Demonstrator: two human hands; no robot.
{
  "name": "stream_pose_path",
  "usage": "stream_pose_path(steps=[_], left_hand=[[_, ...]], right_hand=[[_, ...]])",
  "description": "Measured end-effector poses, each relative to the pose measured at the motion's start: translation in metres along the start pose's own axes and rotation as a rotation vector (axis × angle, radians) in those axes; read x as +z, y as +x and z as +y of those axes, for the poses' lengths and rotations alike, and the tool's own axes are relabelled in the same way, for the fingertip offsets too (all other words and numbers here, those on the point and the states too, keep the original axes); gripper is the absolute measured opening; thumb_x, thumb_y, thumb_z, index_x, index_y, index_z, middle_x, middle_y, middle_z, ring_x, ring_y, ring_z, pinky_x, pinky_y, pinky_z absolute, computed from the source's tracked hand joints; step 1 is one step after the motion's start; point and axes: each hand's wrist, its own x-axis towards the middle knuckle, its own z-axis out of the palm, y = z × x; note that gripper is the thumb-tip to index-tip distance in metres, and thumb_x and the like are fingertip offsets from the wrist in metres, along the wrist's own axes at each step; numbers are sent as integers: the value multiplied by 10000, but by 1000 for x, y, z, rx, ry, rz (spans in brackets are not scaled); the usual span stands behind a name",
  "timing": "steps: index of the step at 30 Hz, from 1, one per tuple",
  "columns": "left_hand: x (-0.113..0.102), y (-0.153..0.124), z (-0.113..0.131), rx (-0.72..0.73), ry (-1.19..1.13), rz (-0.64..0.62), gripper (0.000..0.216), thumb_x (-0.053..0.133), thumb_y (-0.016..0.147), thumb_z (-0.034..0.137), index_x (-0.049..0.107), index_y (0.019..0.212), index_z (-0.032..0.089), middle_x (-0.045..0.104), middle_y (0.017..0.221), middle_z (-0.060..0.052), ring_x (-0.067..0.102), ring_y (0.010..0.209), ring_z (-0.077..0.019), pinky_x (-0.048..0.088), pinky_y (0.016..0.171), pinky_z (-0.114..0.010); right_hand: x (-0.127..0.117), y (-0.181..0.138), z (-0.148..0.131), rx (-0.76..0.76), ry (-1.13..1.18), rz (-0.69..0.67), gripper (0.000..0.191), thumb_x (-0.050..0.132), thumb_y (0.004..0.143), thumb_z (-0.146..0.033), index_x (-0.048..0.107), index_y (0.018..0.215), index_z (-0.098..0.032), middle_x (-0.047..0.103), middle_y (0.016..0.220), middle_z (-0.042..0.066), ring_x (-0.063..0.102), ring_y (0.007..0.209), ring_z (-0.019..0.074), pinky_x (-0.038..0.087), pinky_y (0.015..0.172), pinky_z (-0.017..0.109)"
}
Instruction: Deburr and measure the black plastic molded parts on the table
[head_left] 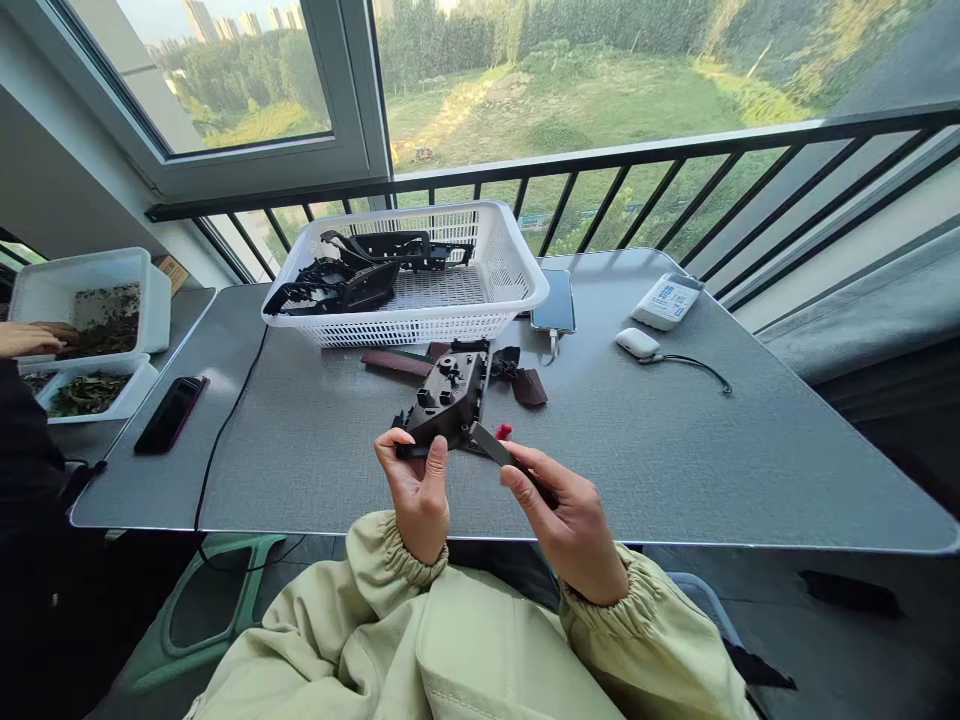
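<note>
My left hand (pixel 418 490) is closed on the lower left edge of a black moulded plastic part (pixel 451 390), which is tilted up above the table. In my right hand (pixel 562 510) is a dark grey flat bar (pixel 496 446), pinched between thumb and fingers. Its far end meets the lower right corner of the plastic part; whether it presses there I cannot tell. Behind the part lie brown strips like sandpaper (pixel 396 362), a brown folded piece (pixel 529 388) and a crumpled black item (pixel 505 361). A small red object (pixel 503 431) shows just beyond the bar.
A white plastic basket (pixel 420 328) with several black plastic parts stands at the back of the grey table (pixel 675 470). Phones (pixel 171 415) (pixel 553 300), a white packet (pixel 666 301), a white earphone case (pixel 637 344) and a cable (pixel 225 425) lie about. Another person's hand (pixel 37 338) reaches into a white bin (pixel 156 300).
</note>
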Motion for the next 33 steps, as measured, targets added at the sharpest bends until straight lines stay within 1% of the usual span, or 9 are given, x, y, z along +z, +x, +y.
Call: stream_pose_path(steps=[2, 4, 8, 12, 16, 20, 23, 26, 33], left_hand=[[0, 0, 0, 73, 70, 4, 358, 712, 791, 317, 378, 899, 245, 506, 825, 53, 515, 665, -61, 411, 679, -188], [2, -2, 0, 123, 131, -8, 336, 699, 803, 316, 386, 900, 241, 490, 832, 44, 517, 683, -68, 414, 691, -197], [3, -4, 1, 157, 193, -56, 290, 660, 837, 291, 384, 911, 241, 478, 847, 35, 540, 725, -76, 420, 708, -202], [1, -5, 0, 174, 213, -69, 276, 647, 847, 277, 379, 904, 241, 477, 849, 36, 549, 736, -73, 426, 714, -195], [2, -5, -1, 140, 185, -61, 312, 666, 830, 279, 367, 913, 244, 490, 866, 31, 561, 767, -77, 439, 739, -198], [5, -6, 0, 86, 134, -37, 382, 706, 793, 280, 348, 921, 248, 517, 884, 30, 585, 812, -80, 451, 782, -207], [5, -3, 2, 61, 71, -31, 459, 755, 743, 258, 336, 930, 256, 555, 892, 38, 607, 801, -72, 458, 790, -202], [4, 3, 3, 25, -16, -37, 549, 803, 680, 224, 326, 948, 266, 597, 915, 46, 627, 802, -71, 464, 805, -205], [2, 6, 4, -108, -96, 19, 543, 814, 655, 265, 366, 962, 263, 605, 891, 52, 616, 739, -67, 463, 751, -190]], right_hand=[[-3, 0, 1, -49, -101, 7, 231, 545, 915, -295, 680, 1063, -180, 741, 917, 73, 694, 775, 183, 544, 682, 266], [-3, -1, 1, -90, -196, 2, 227, 532, 924, -282, 674, 1070, -184, 747, 954, 77, 705, 785, 180, 546, 683, 259], [1, -3, 1, -112, -338, -20, 247, 497, 944, -302, 669, 1079, -188, 749, 914, 68, 710, 752, 176, 539, 651, 257], [3, -5, 1, -89, -363, -6, 260, 487, 950, -306, 668, 1089, -183, 742, 905, 67, 705, 726, 170, 536, 662, 257], [1, -4, 1, -84, -344, -24, 275, 477, 953, -309, 662, 1113, -183, 738, 914, 73, 699, 721, 166, 539, 678, 257], [-1, -3, -1, -68, -327, -74, 289, 475, 949, -321, 671, 1109, -179, 733, 852, 66, 685, 686, 166, 536, 636, 257], [-4, -1, 1, -61, -233, -66, 283, 494, 937, -314, 679, 1096, -169, 748, 925, 87, 708, 799, 193, 555, 701, 271], [-10, 1, 5, -19, -151, -75, 283, 516, 920, -331, 697, 1068, -172, 753, 1004, 100, 715, 890, 222, 569, 772, 297], [-18, 2, 5, 64, -134, -180, 324, 507, 903, -353, 716, 1047, -153, 764, 974, 101, 722, 849, 226, 574, 775, 309]])
